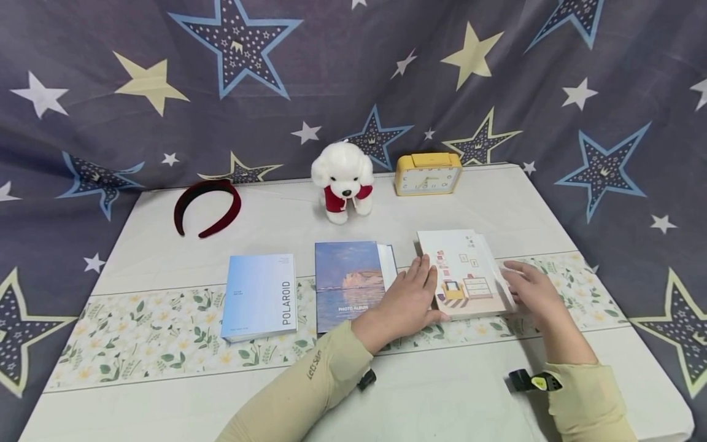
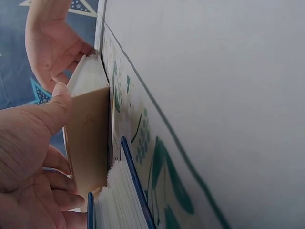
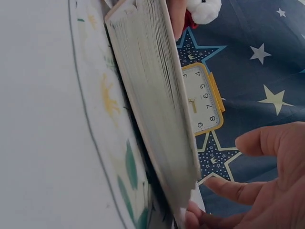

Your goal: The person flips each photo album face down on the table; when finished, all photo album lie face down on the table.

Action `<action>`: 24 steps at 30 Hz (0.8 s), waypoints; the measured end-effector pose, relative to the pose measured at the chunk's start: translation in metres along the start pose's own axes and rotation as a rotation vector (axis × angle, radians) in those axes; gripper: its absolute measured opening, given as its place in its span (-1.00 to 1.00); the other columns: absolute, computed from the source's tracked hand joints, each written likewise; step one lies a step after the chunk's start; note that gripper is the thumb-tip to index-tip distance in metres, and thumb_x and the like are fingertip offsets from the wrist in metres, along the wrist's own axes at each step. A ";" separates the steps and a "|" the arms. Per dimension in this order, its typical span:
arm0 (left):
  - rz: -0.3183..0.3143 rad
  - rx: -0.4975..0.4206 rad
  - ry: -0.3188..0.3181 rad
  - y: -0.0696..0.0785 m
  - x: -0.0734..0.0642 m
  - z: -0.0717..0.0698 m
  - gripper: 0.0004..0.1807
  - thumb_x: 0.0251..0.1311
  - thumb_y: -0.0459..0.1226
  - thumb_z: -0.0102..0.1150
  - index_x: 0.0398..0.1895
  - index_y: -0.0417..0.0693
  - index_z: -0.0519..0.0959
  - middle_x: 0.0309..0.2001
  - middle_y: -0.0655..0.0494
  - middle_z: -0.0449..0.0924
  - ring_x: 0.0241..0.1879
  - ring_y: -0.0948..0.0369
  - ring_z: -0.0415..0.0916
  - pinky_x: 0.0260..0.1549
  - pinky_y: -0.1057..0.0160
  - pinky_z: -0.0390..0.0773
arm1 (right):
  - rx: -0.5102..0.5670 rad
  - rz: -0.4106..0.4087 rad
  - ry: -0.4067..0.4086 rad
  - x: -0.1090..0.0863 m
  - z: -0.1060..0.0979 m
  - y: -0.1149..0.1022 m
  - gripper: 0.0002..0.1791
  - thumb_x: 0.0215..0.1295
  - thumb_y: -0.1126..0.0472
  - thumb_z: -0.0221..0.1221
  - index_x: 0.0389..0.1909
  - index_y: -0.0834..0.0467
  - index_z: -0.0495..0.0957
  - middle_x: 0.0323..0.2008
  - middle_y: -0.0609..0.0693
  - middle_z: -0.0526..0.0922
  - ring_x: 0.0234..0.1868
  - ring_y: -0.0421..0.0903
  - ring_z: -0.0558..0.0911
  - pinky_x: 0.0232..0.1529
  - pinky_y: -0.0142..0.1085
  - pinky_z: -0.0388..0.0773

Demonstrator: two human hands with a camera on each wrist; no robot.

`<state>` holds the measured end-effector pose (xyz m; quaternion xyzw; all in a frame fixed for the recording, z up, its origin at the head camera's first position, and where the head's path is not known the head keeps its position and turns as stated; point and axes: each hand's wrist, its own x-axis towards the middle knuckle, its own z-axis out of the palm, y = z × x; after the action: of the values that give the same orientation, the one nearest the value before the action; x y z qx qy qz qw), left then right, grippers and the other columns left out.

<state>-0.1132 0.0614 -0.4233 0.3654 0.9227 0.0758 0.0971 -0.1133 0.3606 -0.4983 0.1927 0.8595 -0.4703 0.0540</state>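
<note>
A thick white album (image 1: 461,276) with a drawn room on its cover lies flat at the right of the row. My left hand (image 1: 405,298) touches its left side with fairly straight fingers, the thumb at the near corner. In the left wrist view this hand (image 2: 33,157) lies along the beige spine (image 2: 88,138). At the album's right side is my right hand (image 1: 533,291), fingers loosely bent. The right wrist view has this hand (image 3: 257,176) by the page edges (image 3: 152,95), its lower fingertips at the far corner; firm contact is unclear.
Left of the white album lie a blue photo album (image 1: 348,288) and a pale blue Polaroid album (image 1: 259,294). Behind them are a dark red headband (image 1: 207,205), a white plush dog (image 1: 342,178) and a yellow alarm clock (image 1: 428,175). A floral strip (image 1: 138,337) crosses the white table.
</note>
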 end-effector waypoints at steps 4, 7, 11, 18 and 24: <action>-0.005 -0.003 -0.004 -0.001 -0.001 -0.001 -0.01 0.29 0.26 -0.06 0.53 -0.23 -0.05 0.54 -0.24 -0.29 0.51 -0.05 -0.28 0.37 0.03 0.11 | 0.029 0.000 0.021 -0.001 0.001 -0.006 -0.01 0.26 -0.49 -0.11 0.52 0.10 0.08 0.29 0.34 0.33 0.22 0.31 0.41 0.09 0.16 0.43; -0.007 -0.008 -0.015 -0.002 -0.002 -0.002 -0.01 0.30 0.25 -0.06 0.53 -0.23 -0.05 0.54 -0.23 -0.31 0.52 -0.05 -0.29 0.38 0.04 0.11 | 0.024 0.004 0.035 -0.004 0.002 -0.013 -0.02 0.28 -0.47 -0.10 0.52 0.11 0.06 0.36 0.36 0.23 0.29 0.37 0.30 0.17 0.24 0.33; -0.005 -0.011 -0.030 -0.002 -0.003 -0.003 -0.02 0.31 0.23 -0.04 0.53 -0.24 -0.05 0.53 -0.25 -0.29 0.52 -0.04 -0.28 0.39 0.12 0.07 | -0.036 -0.008 0.032 -0.009 0.005 -0.022 0.00 0.28 -0.46 -0.10 0.54 0.11 0.01 0.41 0.37 0.13 0.36 0.42 0.18 0.23 0.31 0.18; 0.001 -0.036 -0.042 -0.003 -0.005 -0.004 -0.04 0.31 0.19 0.01 0.52 -0.27 -0.01 0.53 -0.27 -0.25 0.52 -0.04 -0.26 0.40 0.19 0.01 | -0.090 -0.041 0.048 -0.014 0.012 -0.029 0.02 0.28 -0.45 -0.09 0.56 0.08 -0.10 0.41 0.42 0.09 0.36 0.42 0.16 0.22 0.32 0.17; -0.015 -0.087 -0.052 -0.004 -0.006 -0.003 -0.03 0.31 0.18 0.04 0.53 -0.25 -0.03 0.54 -0.22 -0.28 0.52 0.00 -0.29 0.41 0.21 -0.03 | -0.059 -0.054 0.041 -0.012 0.012 -0.023 0.08 0.23 -0.50 -0.09 0.56 0.10 -0.12 0.45 0.41 0.02 0.40 0.42 0.10 0.25 0.32 0.12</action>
<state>-0.1127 0.0539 -0.4202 0.3559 0.9183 0.1057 0.1376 -0.1126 0.3366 -0.4834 0.1776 0.8789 -0.4418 0.0293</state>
